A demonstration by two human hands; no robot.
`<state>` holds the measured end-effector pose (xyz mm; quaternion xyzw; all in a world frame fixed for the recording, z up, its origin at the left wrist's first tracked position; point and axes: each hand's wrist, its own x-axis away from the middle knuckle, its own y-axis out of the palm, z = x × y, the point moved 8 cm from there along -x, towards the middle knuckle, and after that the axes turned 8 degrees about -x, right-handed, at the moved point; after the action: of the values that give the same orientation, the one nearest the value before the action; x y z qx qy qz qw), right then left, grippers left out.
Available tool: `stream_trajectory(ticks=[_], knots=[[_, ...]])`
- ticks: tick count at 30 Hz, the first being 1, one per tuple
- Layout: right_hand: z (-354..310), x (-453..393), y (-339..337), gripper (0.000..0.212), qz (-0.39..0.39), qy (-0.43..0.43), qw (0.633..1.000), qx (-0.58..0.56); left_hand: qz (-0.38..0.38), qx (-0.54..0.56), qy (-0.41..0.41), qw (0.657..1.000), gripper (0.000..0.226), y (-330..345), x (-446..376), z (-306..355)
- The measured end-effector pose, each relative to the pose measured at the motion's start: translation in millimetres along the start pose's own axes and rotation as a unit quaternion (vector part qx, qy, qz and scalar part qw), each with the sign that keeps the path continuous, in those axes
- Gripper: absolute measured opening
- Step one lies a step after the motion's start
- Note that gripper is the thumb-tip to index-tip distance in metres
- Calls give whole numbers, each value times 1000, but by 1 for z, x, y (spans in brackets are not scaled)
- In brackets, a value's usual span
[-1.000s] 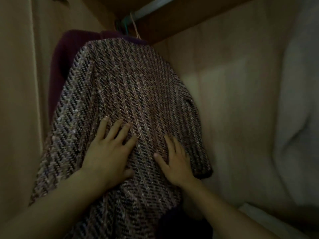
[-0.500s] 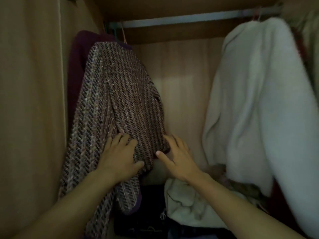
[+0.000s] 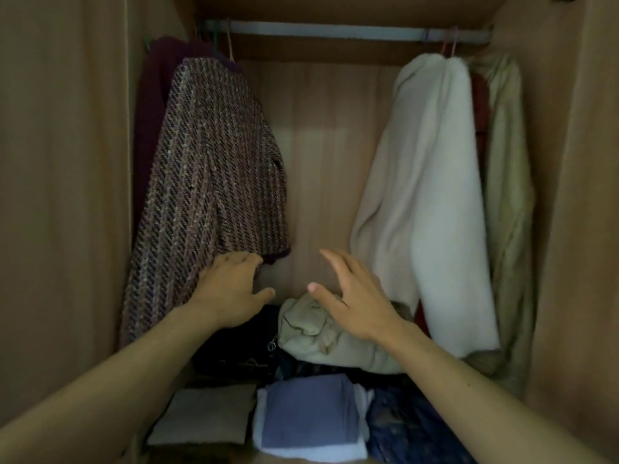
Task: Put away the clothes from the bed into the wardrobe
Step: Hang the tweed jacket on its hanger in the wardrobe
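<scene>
- Two bare hands reach into an open wooden wardrobe [image 3: 335, 155] with smooth tan panels and vertical grain on the back wall.
- Left hand [image 3: 231, 289]: fingers loosely bent, fingertips on the lower hem of the tweed jacket [image 3: 214, 182]; grip not clamped, nothing held.
- Right hand [image 3: 355, 303]: fingers spread and straight, grip apart, in the air in the gap between the hanging clothes, holding nothing.
- Tweed jacket hangs at the left end of the rail [image 3: 335, 30]; coarse woven cloth, diagonal brown, pink and dark stripes, short boxy sleeve with a dark edge.
- Dark maroon garment [image 3: 150, 105] hangs just behind the jacket, against the left wall; soft, matte.
- Rail is a pale round bar across the top, with thin hanger hooks at both ends.
- Cream fleece garment [image 3: 432, 182] hangs right of centre; thick, fuzzy, long drooping sleeve.
- Red garment [image 3: 480, 105] shows as a narrow strip beside it, then a beige crinkled garment [image 3: 509, 202] by the right wall.
- Wardrobe floor, below the hands: crumpled beige cloth bundle [image 3: 311, 336], black item with a zip pull [image 3: 234, 356], flat folded grey piece [image 3: 204, 416], folded blue piece [image 3: 308, 410] on a paler blue fold, dark blue denim [image 3: 402, 426].
</scene>
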<state>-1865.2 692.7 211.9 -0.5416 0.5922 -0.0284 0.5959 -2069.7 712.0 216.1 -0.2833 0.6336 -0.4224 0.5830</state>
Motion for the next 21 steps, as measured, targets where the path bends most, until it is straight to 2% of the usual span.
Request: stream_trajectory(ticks=[5, 10, 14, 17, 21], knots=[[-8, 49, 1, 73, -5, 4, 1000, -1, 6, -14, -11, 1000, 70, -4, 62, 19], [-27, 95, -4, 77, -31, 17, 999, -5, -1, -22, -7, 1000, 67, -23, 89, 23], [-44, 128, -26, 76, -39, 34, 997, 58, 6, 18, 19, 1000, 72, -32, 109, 37], [-49, 155, -41, 82, -46, 81, 990, 109, -18, 24, 56, 998, 67, -25, 130, 56], [-56, 195, -55, 76, -49, 135, 971, 189, -21, 39, 110, 993, 61, -9, 164, 75]])
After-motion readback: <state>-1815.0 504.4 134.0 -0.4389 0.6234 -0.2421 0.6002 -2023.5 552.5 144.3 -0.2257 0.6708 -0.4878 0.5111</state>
